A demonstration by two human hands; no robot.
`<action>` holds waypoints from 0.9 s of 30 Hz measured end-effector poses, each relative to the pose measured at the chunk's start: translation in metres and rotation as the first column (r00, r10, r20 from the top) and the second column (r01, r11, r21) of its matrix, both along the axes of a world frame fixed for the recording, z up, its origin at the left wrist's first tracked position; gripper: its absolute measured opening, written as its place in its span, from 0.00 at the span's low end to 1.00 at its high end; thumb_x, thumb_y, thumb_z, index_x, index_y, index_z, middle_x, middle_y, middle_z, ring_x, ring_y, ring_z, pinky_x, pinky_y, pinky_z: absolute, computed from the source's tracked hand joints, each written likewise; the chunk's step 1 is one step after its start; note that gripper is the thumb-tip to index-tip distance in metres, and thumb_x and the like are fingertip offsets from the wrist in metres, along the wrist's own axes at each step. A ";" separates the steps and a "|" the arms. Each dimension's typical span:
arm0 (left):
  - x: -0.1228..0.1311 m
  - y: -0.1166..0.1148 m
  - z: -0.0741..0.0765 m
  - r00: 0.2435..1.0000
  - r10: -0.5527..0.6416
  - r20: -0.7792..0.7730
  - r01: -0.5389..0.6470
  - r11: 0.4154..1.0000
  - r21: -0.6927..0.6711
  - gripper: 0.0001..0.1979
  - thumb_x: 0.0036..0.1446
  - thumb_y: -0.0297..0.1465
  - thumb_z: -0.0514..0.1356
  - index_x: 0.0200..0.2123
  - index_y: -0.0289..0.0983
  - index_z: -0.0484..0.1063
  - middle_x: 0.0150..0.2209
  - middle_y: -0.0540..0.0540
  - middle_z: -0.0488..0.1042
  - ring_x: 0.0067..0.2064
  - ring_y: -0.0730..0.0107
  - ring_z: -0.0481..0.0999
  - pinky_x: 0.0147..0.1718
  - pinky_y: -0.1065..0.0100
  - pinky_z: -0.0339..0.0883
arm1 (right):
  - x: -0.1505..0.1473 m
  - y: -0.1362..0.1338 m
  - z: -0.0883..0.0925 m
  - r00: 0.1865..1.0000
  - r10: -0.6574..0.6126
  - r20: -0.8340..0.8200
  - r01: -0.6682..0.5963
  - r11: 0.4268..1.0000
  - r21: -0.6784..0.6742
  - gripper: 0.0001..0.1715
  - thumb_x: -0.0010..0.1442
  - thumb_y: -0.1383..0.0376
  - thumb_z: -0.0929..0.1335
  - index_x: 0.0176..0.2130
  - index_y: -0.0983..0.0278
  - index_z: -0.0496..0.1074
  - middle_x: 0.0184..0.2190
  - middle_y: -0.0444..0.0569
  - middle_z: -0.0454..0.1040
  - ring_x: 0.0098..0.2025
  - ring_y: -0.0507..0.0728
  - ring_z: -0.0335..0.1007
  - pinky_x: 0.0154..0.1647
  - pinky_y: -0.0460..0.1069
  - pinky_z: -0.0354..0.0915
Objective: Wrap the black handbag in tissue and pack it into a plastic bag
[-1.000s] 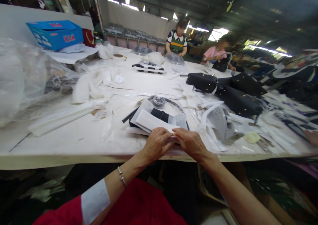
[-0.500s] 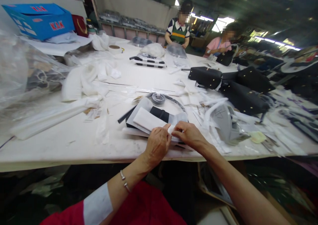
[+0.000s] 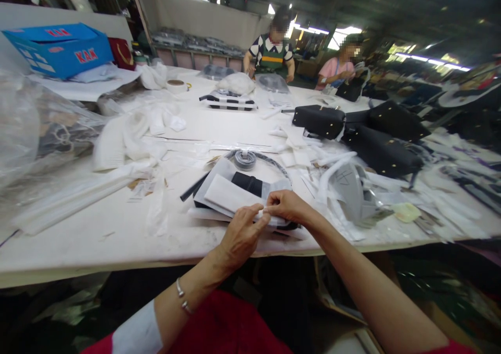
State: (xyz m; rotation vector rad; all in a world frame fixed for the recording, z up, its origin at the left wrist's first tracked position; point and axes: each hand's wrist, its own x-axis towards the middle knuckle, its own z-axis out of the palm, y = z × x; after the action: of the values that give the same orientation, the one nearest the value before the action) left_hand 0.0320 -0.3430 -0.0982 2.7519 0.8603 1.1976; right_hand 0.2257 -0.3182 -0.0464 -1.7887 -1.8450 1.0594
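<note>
A black bag point(image 3: 247, 182), partly wrapped in white packing sheet point(image 3: 225, 193), lies flat near the table's front edge. My left hand point(image 3: 243, 234) is closed at the sheet's near right end, thumb and fingers pinched on it. Touching close beside it, my right hand point(image 3: 287, 208) pinches the same end from the right with curled fingers. What lies right between the fingertips is small and partly hidden. Behind the bag are a coiled, wrapped strap point(image 3: 245, 159) and a curved handle in clear film point(image 3: 274, 162). A dark rod-like end point(image 3: 191, 188) sticks out at left.
Black bags point(image 3: 319, 120) and grey-white padding point(image 3: 344, 184) lie on the right. White foam strips point(image 3: 78, 200) and plastic film point(image 3: 19, 130) cover the left. A tape roll point(image 3: 177, 86), a blue box point(image 3: 58, 50) and two co-workers point(image 3: 271, 57) are farther back.
My view has shifted slightly. My hands stay together at the sheet's end, with the left thumb and fingers now more spread along it. The co-worker in green has moved their arms apart.
</note>
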 end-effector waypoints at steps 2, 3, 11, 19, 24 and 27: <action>-0.005 -0.001 -0.001 0.996 -0.076 -0.038 0.077 0.997 0.015 0.15 0.63 0.20 0.50 0.50 0.37 0.67 0.56 0.37 0.68 0.53 0.59 0.69 0.51 0.57 0.67 | 0.001 0.004 -0.001 1.000 0.006 0.016 -0.006 1.000 -0.007 0.08 0.48 0.62 0.72 0.24 0.64 0.71 0.18 0.37 0.65 0.22 0.48 0.57 0.22 0.44 0.51; -0.007 -0.002 -0.001 0.992 -0.107 -0.063 0.108 0.994 0.012 0.15 0.63 0.21 0.51 0.51 0.37 0.67 0.56 0.38 0.68 0.54 0.59 0.68 0.53 0.56 0.66 | 0.001 0.005 -0.001 0.999 0.006 0.033 -0.006 1.000 0.000 0.09 0.48 0.62 0.72 0.24 0.64 0.71 0.18 0.37 0.65 0.22 0.48 0.57 0.22 0.44 0.51; 0.003 -0.005 0.007 0.992 -0.022 -0.122 0.018 0.999 -0.035 0.09 0.66 0.28 0.52 0.48 0.36 0.67 0.40 0.43 0.73 0.45 0.60 0.71 0.50 0.54 0.67 | -0.007 0.005 0.011 0.932 -0.114 0.345 0.075 0.989 0.124 0.10 0.47 0.61 0.75 0.27 0.62 0.72 0.23 0.41 0.72 0.27 0.51 0.65 0.26 0.45 0.55; 0.003 -0.004 0.006 0.998 -0.036 -0.051 0.038 0.999 0.027 0.10 0.64 0.27 0.53 0.48 0.36 0.67 0.39 0.44 0.73 0.44 0.60 0.71 0.50 0.55 0.67 | 0.121 -0.048 0.054 0.745 -0.664 -0.072 0.616 0.642 0.457 0.19 0.52 0.50 0.69 0.33 0.64 0.75 0.26 0.48 0.75 0.27 0.56 0.71 0.27 0.48 0.66; 0.003 0.001 -0.001 0.999 -0.048 -0.011 0.049 0.994 0.100 0.12 0.63 0.24 0.53 0.49 0.37 0.68 0.42 0.44 0.74 0.45 0.60 0.72 0.49 0.55 0.68 | 0.215 -0.085 0.059 0.472 -0.881 0.027 0.775 0.429 0.463 0.16 0.52 0.54 0.67 0.30 0.64 0.75 0.30 0.53 0.77 0.38 0.62 0.72 0.37 0.51 0.65; 0.003 0.005 -0.003 0.999 -0.051 -0.007 0.051 0.990 0.130 0.13 0.63 0.23 0.53 0.49 0.38 0.68 0.42 0.44 0.75 0.45 0.60 0.72 0.49 0.56 0.68 | 0.235 -0.084 0.046 0.511 -0.859 0.023 0.828 0.499 0.255 0.17 0.53 0.53 0.67 0.25 0.64 0.73 0.27 0.51 0.76 0.35 0.59 0.72 0.34 0.50 0.65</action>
State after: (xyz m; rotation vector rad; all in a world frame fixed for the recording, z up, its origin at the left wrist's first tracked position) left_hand 0.0346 -0.3383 -0.1014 2.8591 0.7325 1.2833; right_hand 0.4607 -0.4019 -0.0003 -2.2548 -0.7912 0.3091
